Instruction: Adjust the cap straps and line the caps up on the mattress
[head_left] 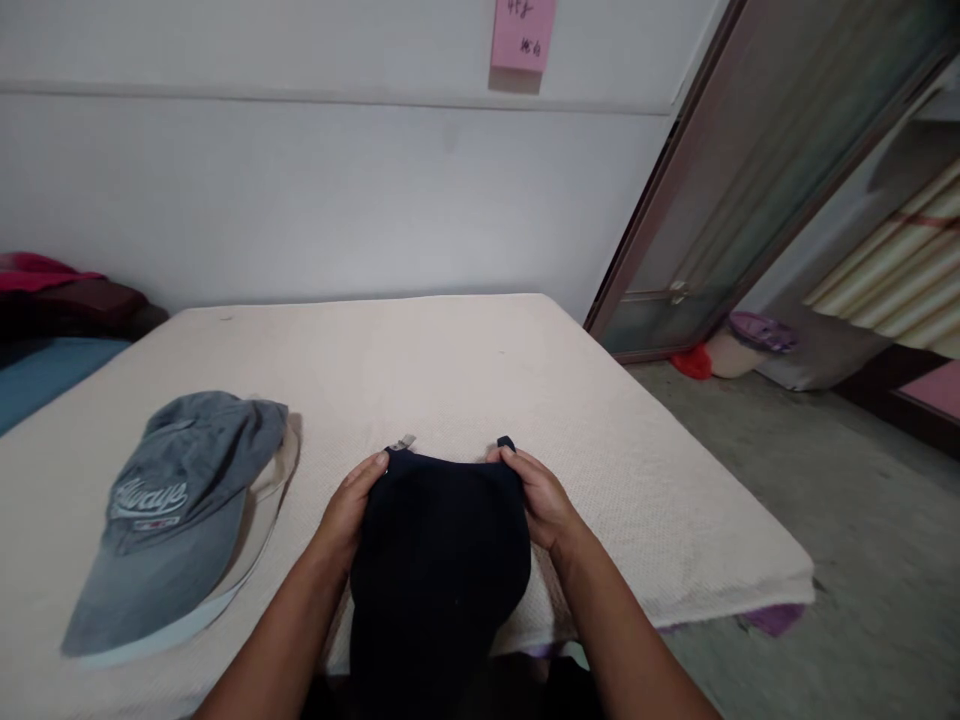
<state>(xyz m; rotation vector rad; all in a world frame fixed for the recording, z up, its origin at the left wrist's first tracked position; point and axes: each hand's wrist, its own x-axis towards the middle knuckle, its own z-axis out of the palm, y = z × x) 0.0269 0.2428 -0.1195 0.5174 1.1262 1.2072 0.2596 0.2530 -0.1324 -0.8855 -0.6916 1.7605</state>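
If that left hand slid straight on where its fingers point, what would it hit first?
Likely the small silvery buckle on the dark navy fabric cap that the left hand grips; past it, only bare cream woven cover up to the white wall, though depth is unclear.

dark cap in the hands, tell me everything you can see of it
The dark cap is navy, nearly black, soft cloth. It lies on the cream cloth surface at its near edge, back opening away from the person. Two strap ends stick out there, one with a small metal buckle. The left hand and right hand grip its sides.
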